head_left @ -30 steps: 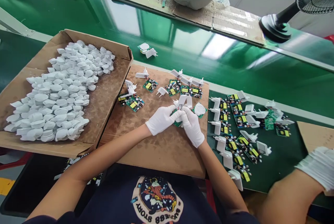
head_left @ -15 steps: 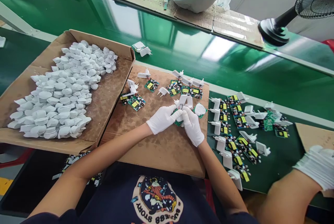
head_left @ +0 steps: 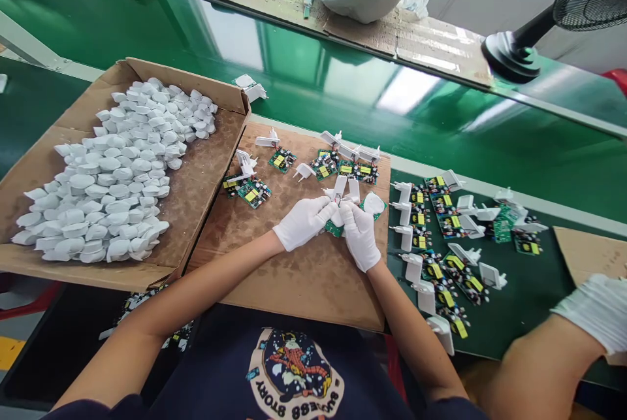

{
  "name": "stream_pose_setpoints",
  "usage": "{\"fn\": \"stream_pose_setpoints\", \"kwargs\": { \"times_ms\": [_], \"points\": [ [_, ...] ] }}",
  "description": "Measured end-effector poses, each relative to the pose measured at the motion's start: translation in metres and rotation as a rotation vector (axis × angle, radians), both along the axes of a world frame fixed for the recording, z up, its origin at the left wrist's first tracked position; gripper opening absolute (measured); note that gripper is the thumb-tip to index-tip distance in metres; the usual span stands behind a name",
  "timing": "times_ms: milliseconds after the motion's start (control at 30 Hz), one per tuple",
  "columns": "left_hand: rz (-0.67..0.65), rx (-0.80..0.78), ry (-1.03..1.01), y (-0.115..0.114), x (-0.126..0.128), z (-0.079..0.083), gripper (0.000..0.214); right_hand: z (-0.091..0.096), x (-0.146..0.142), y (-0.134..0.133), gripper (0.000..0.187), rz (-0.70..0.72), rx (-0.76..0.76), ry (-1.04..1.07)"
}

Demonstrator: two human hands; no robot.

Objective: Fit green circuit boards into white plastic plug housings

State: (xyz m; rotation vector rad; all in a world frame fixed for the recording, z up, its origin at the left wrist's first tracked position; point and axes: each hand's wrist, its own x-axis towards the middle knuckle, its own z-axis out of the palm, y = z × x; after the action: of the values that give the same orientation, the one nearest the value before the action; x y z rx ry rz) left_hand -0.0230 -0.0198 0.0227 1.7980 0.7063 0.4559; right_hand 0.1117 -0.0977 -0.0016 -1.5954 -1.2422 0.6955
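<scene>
My left hand point(head_left: 302, 223), in a white glove, is closed, with thumb and fingers pinched at the upper left of a green circuit board point(head_left: 334, 230). My gloved right hand point(head_left: 361, 236) pinches the same board from the right. A white patch covers part of the board between my fingers. White plug covers point(head_left: 339, 186) stand just beyond my fingertips, partly hidden. Close to my right hand lies another circuit board with a white pad point(head_left: 375, 203) on it. Further up the brown work board point(head_left: 294, 276) rest several circuit boards point(head_left: 357, 172) wired to white plug covers.
On the left, a cardboard tray point(head_left: 206, 198) holds many white pads point(head_left: 108, 172). More wired boards point(head_left: 441, 270) lie in rows on the right. A co-worker's gloved hand point(head_left: 592, 309) is at the far right. Behind runs a green belt point(head_left: 313, 87) carrying another board point(head_left: 251, 87).
The board on the green belt has shifted left, towards the cardboard tray's corner. My fingers have moved slightly on the held board, and more of its green lower part shows.
</scene>
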Motion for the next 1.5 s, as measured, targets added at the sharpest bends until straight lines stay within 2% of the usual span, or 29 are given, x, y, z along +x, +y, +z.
{"fn": "stream_pose_setpoints", "kwargs": {
  "times_ms": [100,200,367,467,667,800,933,1100,1500],
  "points": [
    [0.03,-0.024,-0.008,-0.001,0.002,-0.002,0.032,0.005,-0.001,-0.001,0.035,0.019,0.015,0.002],
    [0.092,-0.09,-0.053,-0.002,0.004,-0.004,0.031,0.008,-0.002,-0.002,0.034,0.029,0.057,-0.091],
    [0.158,-0.148,-0.084,0.001,0.006,-0.007,0.03,0.002,-0.004,-0.002,0.069,0.089,0.126,-0.268],
    [0.184,-0.208,-0.108,0.002,0.006,-0.007,0.029,-0.001,-0.005,-0.002,0.078,0.097,0.117,-0.342],
    [0.1,-0.369,-0.251,0.006,0.003,-0.003,0.032,0.0,-0.008,0.0,0.069,0.043,0.047,-0.388],
    [0.079,-0.384,-0.191,0.008,0.004,-0.002,0.035,0.002,-0.008,0.0,0.067,-0.004,0.088,-0.435],
    [0.071,-0.367,-0.134,0.006,0.005,-0.001,0.037,0.003,-0.009,0.0,0.064,-0.02,0.153,-0.472],
    [0.084,-0.245,-0.038,0.002,0.004,0.005,0.039,0.003,-0.01,0.001,0.06,-0.044,0.214,-0.514],
    [0.134,-0.198,-0.017,-0.002,0.007,0.001,0.037,0.002,-0.01,0.0,0.059,-0.02,0.157,-0.471]
  ]
}}
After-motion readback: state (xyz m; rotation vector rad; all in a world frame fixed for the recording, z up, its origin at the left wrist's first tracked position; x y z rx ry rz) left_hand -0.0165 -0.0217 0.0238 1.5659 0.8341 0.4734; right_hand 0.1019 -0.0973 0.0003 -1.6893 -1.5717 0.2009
